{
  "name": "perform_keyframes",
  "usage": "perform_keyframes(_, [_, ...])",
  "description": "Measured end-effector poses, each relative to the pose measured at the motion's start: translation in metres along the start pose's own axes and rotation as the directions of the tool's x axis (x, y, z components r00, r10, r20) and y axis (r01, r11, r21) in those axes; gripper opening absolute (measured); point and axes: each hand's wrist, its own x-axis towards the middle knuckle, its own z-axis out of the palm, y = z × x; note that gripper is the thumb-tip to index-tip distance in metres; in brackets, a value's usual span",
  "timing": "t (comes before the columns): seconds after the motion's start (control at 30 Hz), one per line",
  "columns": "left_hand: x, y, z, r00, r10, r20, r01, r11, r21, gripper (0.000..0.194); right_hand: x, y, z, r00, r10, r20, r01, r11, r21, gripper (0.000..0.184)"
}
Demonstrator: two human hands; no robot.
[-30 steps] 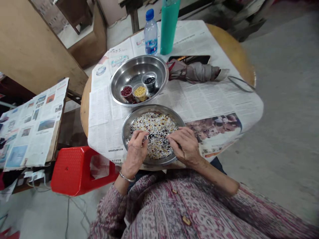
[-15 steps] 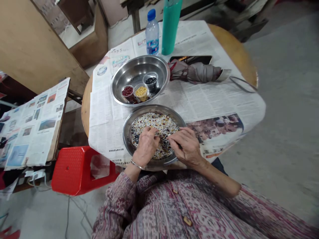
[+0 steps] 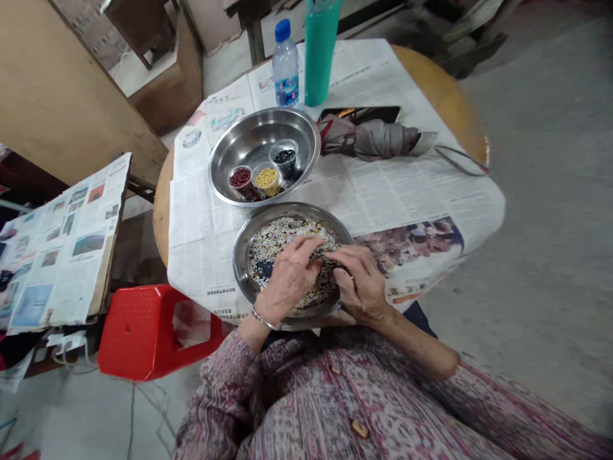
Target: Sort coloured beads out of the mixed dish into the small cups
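Observation:
A shallow steel basin [image 3: 242, 281] holds white rice grains mixed with red, yellow and black beans [image 3: 282, 233]. Over its middle, my left hand [image 3: 290, 278] has bent fingers, with the thumb apart from the index finger and nothing visible between them. My right hand [image 3: 361, 281] hangs over the basin's right side, its fingers curled towards the thumb; whatever they hold, if anything, is hidden. Behind stands a deeper steel basin [image 3: 223, 150] with a cup of red beans [image 3: 241, 179], a cup of yellow beans [image 3: 267, 180] and a cup of black beans [image 3: 285, 158].
Newspaper [image 3: 191, 223] covers the round table. At the back stand a water bottle [image 3: 286, 70] and a green bottle [image 3: 320, 57]. A folded grey umbrella [image 3: 373, 137] lies beside a dark phone [image 3: 383, 115]. A red stool [image 3: 134, 332] is at the left.
Both hands have lifted slightly and opened their pinched fingers somewhat. My left fingers have moved up and right, nearer my right fingertips. The view has shifted a little.

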Motion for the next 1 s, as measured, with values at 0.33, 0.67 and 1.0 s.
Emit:
perform_keyframes(0.33, [0.007,-0.028,-0.045,0.972,-0.070,0.224,-0.016,0.931,0.363,0.079,0.002,0.002,0.001,0.999,-0.020,0.047,0.021,0.999,-0.036,0.035])
perform_keyframes(0.67, [-0.019,-0.042,-0.040,0.963,-0.196,0.186,0.143,0.954,0.265,0.004,0.006,-0.002,0.000,0.998,-0.043,0.050,0.046,0.997,-0.056,0.030])
perform_keyframes(1.0, [-0.041,-0.002,-0.024,0.978,-0.023,0.208,0.006,0.996,0.084,0.010,0.003,0.000,0.001,0.998,-0.033,0.059,0.037,0.996,-0.079,0.029])
